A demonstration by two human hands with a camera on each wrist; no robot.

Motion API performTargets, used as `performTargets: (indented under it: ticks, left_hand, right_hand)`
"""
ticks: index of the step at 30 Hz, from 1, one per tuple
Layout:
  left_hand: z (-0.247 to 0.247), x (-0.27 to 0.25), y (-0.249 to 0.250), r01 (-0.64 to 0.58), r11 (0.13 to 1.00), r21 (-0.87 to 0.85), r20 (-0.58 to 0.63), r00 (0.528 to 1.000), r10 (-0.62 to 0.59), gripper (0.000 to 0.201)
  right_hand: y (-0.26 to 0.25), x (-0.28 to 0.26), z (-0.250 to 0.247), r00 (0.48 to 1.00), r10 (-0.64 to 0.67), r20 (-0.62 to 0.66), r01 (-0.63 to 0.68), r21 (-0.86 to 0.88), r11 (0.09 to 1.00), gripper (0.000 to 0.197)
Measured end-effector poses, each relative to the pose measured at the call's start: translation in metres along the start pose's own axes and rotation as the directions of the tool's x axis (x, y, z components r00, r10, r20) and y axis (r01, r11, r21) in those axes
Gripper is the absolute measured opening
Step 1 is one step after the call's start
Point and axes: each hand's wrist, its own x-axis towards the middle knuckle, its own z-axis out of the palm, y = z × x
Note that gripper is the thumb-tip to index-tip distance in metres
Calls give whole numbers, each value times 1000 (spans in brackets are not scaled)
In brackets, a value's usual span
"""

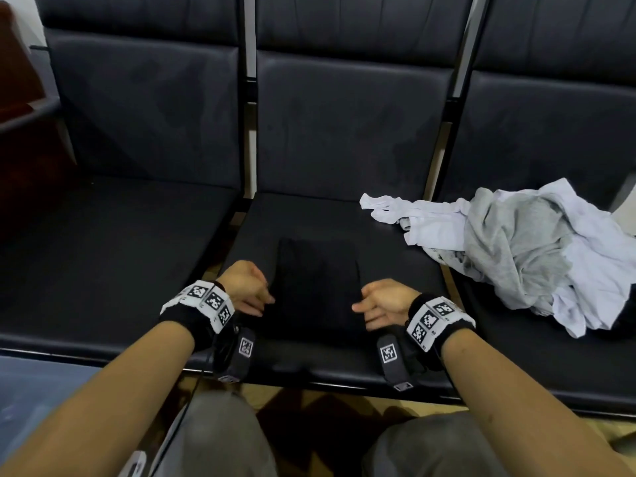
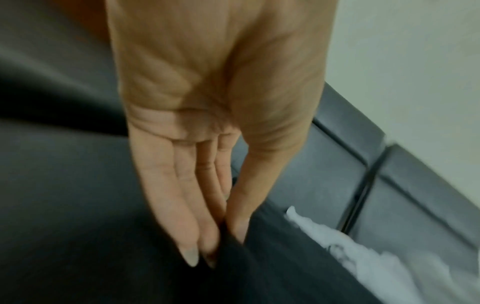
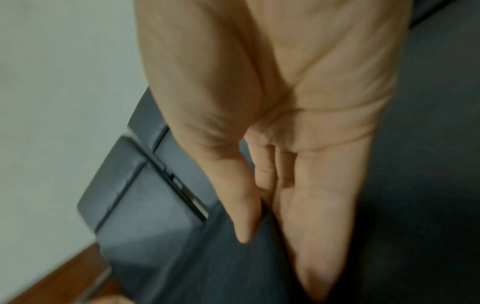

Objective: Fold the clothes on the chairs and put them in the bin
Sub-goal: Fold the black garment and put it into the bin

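Observation:
A black garment (image 1: 318, 287) lies folded into a narrow strip on the middle black chair seat (image 1: 309, 215). My left hand (image 1: 266, 297) pinches its left edge, and in the left wrist view the black cloth (image 2: 272, 267) sits between thumb and fingers (image 2: 182, 216). My right hand (image 1: 359, 304) holds the right edge, and in the right wrist view the cloth (image 3: 233, 267) runs in between thumb and fingers (image 3: 319, 236). Both palms face inward. A loose pile of white and grey clothes (image 1: 516, 249) lies across the right chair seat.
The left chair seat (image 1: 103, 256) holds nothing. Dark wooden furniture (image 1: 20, 98) stands at the far left. A blue-grey surface (image 1: 34, 401) shows at the bottom left, beside my knees (image 1: 223, 438). The white cloth (image 2: 363, 259) lies close beyond the black garment.

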Motion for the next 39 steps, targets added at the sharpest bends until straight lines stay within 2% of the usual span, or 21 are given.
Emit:
performTargets:
  ticks: [2,3,5,7,11,13,15,17,19,20,23,26,29,31,35,39]
  left_hand:
    - [3,4,-7,52,991,120,-17,999,-50,24]
    - [4,7,-9,46,991,123,-35,998,-42,21]
    - [6,9,-8,12,999,29,-50,999,-10,19]
    - [10,8,-2,-9,1000,-19,-29,1000,8,28]
    - [24,6,10,2,997,82,64,998,-7,37]
    - [34,8,11,23,996,86,67,997,-28,41]
    - [41,13,10,32,997,72,66,997,-37,48]
    - [42,17,11,17,1000,-15,64,998,-16,65]
    - [43,21,14,4,993,-117,-3,1000,-5,76]
    - [44,25,14,3,992,-126,-61,998,-11,76]
    - [51,32,15,2,1000,-12,-226,974,-5,60]
    - [62,35,13,40,995,87,-258,966,-16,56]
    - [74,39,10,29,986,166,-276,961,18,57]
    - [76,42,8,21,993,116,-281,960,13,57]
    - [63,52,-1,-47,986,-160,-276,961,2,52]
    - [33,42,-5,-194,949,-247,-342,934,102,55]
  right_hand:
    - [1,-1,5,998,59,-17,-61,-110,992,21]
    - [0,0,7,997,53,-62,-62,-148,987,16]
    - [-5,6,7,974,-14,-225,-39,-229,973,17]
    - [-9,12,7,939,-65,-338,-43,-302,952,23]
    - [-13,10,21,960,-4,-282,-54,-200,978,37]
    - [-13,8,29,967,24,-254,-60,-138,989,47]
    - [-11,11,30,964,16,-266,-55,-139,989,57]
    - [-10,15,27,967,28,-253,-51,-82,995,63]
    - [-10,22,26,969,41,-244,-45,-10,999,57]
    - [-9,27,25,965,31,-260,-29,9,1000,61]
    - [-9,41,29,939,-7,-344,3,-11,1000,75]
    - [-16,33,37,892,19,-452,-49,-55,997,65]
    - [-17,38,38,894,38,-447,-55,-25,998,69]
    - [-20,41,43,907,30,-420,-25,15,1000,71]
    - [-24,41,52,932,21,-361,21,112,993,73]
    - [-36,31,69,930,-117,-349,172,131,976,53]
